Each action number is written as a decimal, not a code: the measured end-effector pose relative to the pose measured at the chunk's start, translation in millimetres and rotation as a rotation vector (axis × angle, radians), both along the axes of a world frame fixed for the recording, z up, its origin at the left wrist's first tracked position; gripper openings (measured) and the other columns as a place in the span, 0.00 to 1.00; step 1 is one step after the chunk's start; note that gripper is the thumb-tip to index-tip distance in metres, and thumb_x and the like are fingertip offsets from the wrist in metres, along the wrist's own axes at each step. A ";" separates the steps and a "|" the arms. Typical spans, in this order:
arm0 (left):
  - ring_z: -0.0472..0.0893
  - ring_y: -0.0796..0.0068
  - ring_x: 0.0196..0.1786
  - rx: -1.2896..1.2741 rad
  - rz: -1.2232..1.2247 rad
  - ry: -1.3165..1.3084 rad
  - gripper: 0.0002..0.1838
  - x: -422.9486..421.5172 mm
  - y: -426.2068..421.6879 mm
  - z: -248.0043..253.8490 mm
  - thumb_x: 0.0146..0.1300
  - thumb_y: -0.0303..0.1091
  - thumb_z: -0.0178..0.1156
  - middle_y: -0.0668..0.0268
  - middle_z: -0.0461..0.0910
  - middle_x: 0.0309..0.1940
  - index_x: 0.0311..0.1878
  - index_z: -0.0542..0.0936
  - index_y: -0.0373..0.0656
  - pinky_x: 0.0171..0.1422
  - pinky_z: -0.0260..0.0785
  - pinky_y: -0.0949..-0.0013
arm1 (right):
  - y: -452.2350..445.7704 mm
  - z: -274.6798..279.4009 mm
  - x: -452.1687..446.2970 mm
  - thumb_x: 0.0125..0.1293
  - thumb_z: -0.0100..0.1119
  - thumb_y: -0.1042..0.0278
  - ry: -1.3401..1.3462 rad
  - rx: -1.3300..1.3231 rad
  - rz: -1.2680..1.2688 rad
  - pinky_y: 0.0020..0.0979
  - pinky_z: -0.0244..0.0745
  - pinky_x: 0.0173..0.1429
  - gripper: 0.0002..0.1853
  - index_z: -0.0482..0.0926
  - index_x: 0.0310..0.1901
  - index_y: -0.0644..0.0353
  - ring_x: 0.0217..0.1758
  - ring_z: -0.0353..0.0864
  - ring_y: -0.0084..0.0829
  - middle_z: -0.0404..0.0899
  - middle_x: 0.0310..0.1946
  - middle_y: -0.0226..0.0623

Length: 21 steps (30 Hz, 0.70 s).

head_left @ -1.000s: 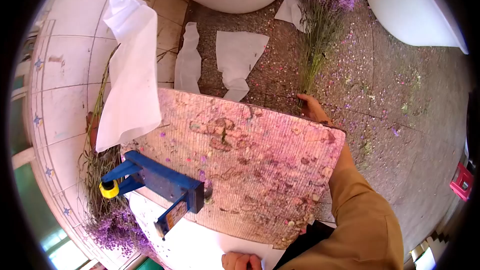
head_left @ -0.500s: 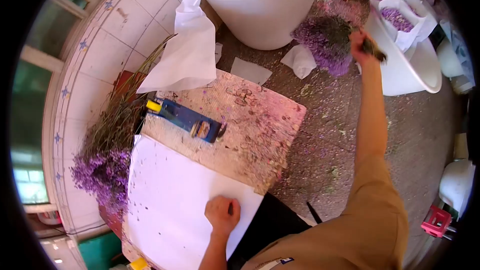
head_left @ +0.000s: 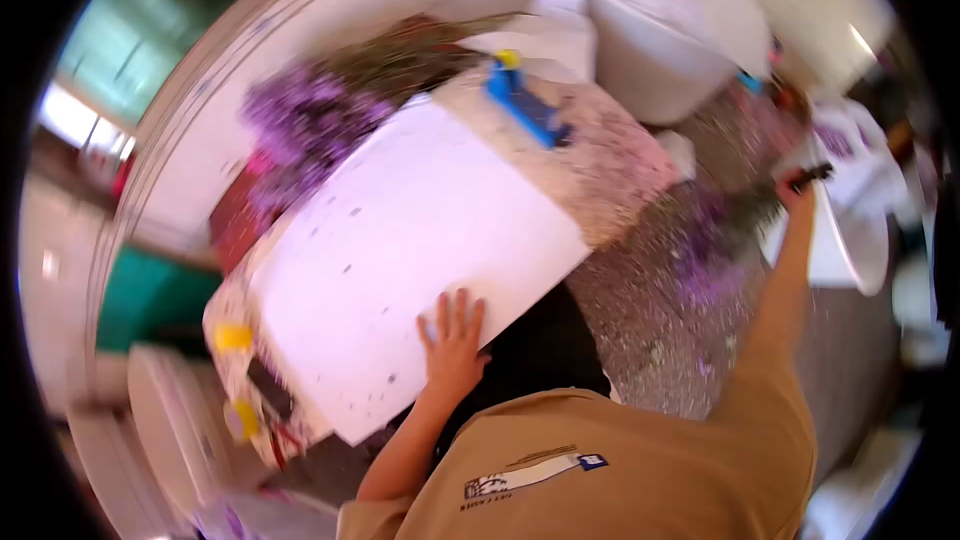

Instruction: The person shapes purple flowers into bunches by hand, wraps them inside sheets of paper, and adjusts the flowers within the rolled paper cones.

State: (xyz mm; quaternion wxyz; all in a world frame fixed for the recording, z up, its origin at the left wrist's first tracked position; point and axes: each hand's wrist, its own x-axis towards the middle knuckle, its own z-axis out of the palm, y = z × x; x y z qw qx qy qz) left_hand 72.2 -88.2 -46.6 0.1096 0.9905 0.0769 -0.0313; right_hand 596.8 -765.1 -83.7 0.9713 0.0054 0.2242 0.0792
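My left hand [head_left: 455,345] lies flat with its fingers spread on the near edge of a large white paper sheet [head_left: 420,210]. Out to the right, my right hand [head_left: 797,192] is closed around the stems of a bunch of purple flowers [head_left: 708,250]. Dark stem ends stick out past the fist, and the blurred blossoms hang over the floor. The sheet covers much of a worn, stained board [head_left: 610,155]. A blue tape dispenser [head_left: 525,105] stands on the board's far part, beyond the sheet.
Loose long-stemmed purple flowers [head_left: 310,125] lie along the board's left side. White tubs [head_left: 660,60] stand behind and at right, one of them near my right hand. Yellow rolls [head_left: 233,336] and a dark block [head_left: 270,388] sit at the board's left corner. Petals litter the floor [head_left: 650,320].
The view has turned, so the board sits differently. My left hand has gone from a fist to spread fingers on the sheet. My right hand still grips the flower bunch at the right.
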 end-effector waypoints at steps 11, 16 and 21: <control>0.67 0.52 0.80 -0.068 -0.176 -0.444 0.29 -16.9 6.6 -42.2 0.64 0.26 0.58 0.63 0.73 0.75 0.71 0.78 0.48 0.82 0.59 0.45 | 50.3 289.1 10.0 0.75 0.53 0.73 -0.629 -0.295 0.113 0.27 0.73 0.36 0.03 0.72 0.41 0.63 0.31 0.72 0.26 0.71 0.32 0.33; 0.67 0.55 0.80 -0.067 -0.296 -0.453 0.27 -21.6 -10.0 -53.7 0.68 0.31 0.57 0.63 0.72 0.76 0.72 0.77 0.46 0.82 0.61 0.47 | 250.4 371.1 -208.4 0.82 0.50 0.69 -1.114 -0.874 0.189 0.25 0.60 0.31 0.06 0.69 0.42 0.58 0.28 0.58 0.18 0.57 0.28 0.27; 0.66 0.55 0.81 -0.052 -0.268 -0.406 0.27 -14.5 -10.7 -48.1 0.68 0.32 0.57 0.65 0.71 0.76 0.72 0.77 0.48 0.83 0.59 0.49 | 341.2 265.0 -271.8 0.72 0.66 0.66 -1.118 -1.389 0.061 0.23 0.67 0.28 0.18 0.73 0.58 0.62 0.25 0.71 0.19 0.72 0.30 0.28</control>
